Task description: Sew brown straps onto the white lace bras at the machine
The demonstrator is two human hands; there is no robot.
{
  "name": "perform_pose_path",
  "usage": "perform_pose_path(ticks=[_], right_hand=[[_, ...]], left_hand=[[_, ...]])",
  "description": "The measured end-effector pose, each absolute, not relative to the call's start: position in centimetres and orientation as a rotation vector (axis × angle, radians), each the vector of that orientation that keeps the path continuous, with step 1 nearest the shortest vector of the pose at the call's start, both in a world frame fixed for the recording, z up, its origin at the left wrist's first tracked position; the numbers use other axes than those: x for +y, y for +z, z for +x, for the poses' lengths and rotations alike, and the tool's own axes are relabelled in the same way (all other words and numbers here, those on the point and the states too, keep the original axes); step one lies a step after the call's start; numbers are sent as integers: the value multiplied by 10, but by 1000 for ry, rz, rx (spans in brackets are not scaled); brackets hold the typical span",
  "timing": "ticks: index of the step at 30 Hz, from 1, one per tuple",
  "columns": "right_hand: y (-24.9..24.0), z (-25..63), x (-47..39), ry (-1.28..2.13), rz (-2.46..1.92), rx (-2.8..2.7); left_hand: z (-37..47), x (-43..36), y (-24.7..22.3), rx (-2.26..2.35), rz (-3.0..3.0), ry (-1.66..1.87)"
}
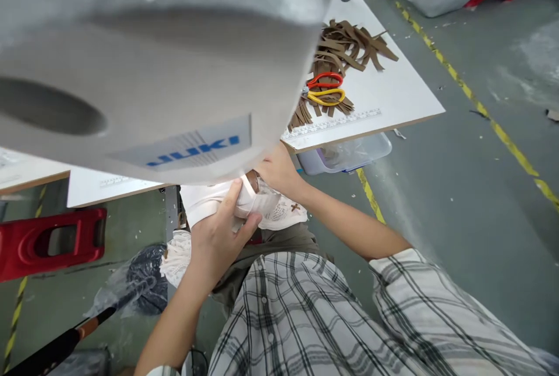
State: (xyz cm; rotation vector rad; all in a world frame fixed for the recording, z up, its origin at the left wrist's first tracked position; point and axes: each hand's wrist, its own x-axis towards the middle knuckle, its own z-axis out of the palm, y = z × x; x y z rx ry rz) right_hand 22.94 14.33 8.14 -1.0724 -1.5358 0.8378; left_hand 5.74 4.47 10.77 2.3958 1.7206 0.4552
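White fabric [262, 204] with openwork and a small brown cross lies in folds over my lap, below the head of a JUKI sewing machine [174, 91]. My left hand [213, 236] grips a folded part of it from the left, forefinger on top and thumb along the near side. On the far right side, my right hand [279, 172] is bent over the same fabric with its fingers curled down. A brown patch [252, 181] shows between the hands. The machine head hides part of the right hand's fingers and whatever lies under the needle.
Brown strips [349, 44] and scissors with red and yellow handles [325, 88] lie on the white table [410, 96]. Below its edge is a clear plastic bin [367, 152]. A red stool [52, 242] stands left. White ruffled fabric [177, 256] hangs beside my left forearm.
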Motion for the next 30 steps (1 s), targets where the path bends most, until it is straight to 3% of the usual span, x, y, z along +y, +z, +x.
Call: perform_pose_path(ticks=[5, 13, 30], right_hand=[[70, 238, 114, 866, -1033, -1361], [61, 256, 75, 837, -1014, -1548], [63, 248, 67, 848, -963, -1570]], left_hand=[[57, 42, 104, 1696, 2458, 554], [60, 40, 105, 1678, 2398, 710], [66, 37, 113, 1818, 2323, 678]])
